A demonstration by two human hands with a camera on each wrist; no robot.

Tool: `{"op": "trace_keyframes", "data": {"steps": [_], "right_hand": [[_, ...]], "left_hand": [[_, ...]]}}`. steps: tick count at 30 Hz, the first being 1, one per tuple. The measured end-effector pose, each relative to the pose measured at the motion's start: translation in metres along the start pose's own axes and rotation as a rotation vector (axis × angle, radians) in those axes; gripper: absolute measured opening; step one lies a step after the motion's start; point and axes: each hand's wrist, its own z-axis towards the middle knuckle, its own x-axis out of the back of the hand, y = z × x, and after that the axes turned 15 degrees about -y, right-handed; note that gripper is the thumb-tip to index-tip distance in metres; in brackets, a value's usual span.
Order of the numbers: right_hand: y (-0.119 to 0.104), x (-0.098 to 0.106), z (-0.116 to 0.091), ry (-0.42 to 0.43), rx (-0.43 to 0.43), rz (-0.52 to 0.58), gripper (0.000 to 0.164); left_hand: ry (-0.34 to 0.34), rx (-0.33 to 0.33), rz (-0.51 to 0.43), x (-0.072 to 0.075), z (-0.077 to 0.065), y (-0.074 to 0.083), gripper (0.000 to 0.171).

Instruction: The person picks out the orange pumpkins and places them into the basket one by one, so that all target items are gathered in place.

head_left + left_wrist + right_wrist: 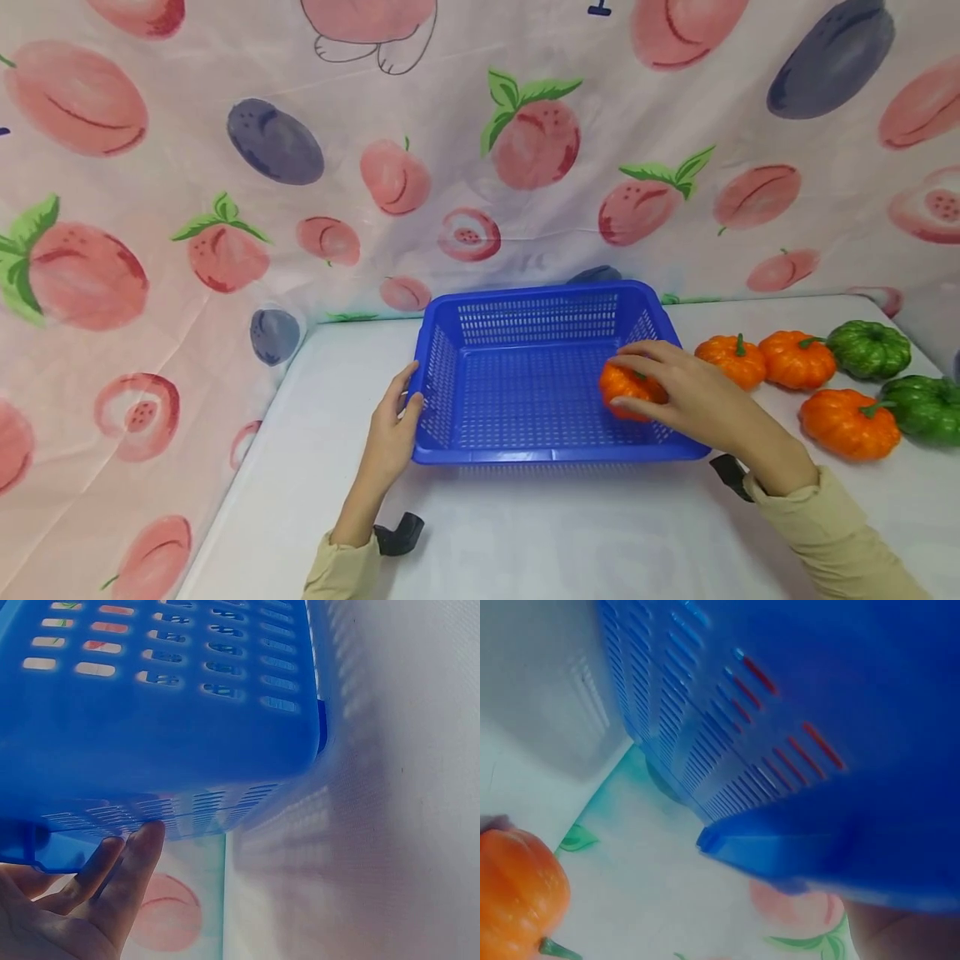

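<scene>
Basket (555,456), blue plastic with slotted walls, is set on the white tabletop (562,533); its left rim is gripped by the left hand (388,437), with the thumb placed at the rim and fingertips laid against the outer end wall below it. One orange pumpkin (620,390) is held by the right hand (693,400) inside the basket, near its right wall; the fingers are curved over the top and the thumb is placed on the near side; whether the basket floor is touched by the pumpkin cannot be told.

To the right of the basket, three more orange pumpkins (850,425) and two green pumpkins (868,350) are grouped on the tabletop; the green ones are located outermost. Behind, a fruit-printed cloth (525,225) is hung; beige sleeves (825,521) are worn on both arms.
</scene>
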Motion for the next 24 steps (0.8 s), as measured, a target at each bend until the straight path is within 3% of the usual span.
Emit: {"op": "trace_keyframes", "data": {"steps": [24], "right_hand": [[0.009, -0.019, 0.017, -0.060, 0.047, -0.042, 0.049]], "left_hand": [[-0.001, -0.008, -0.017, 0.000, 0.000, -0.003, 0.047]]}}
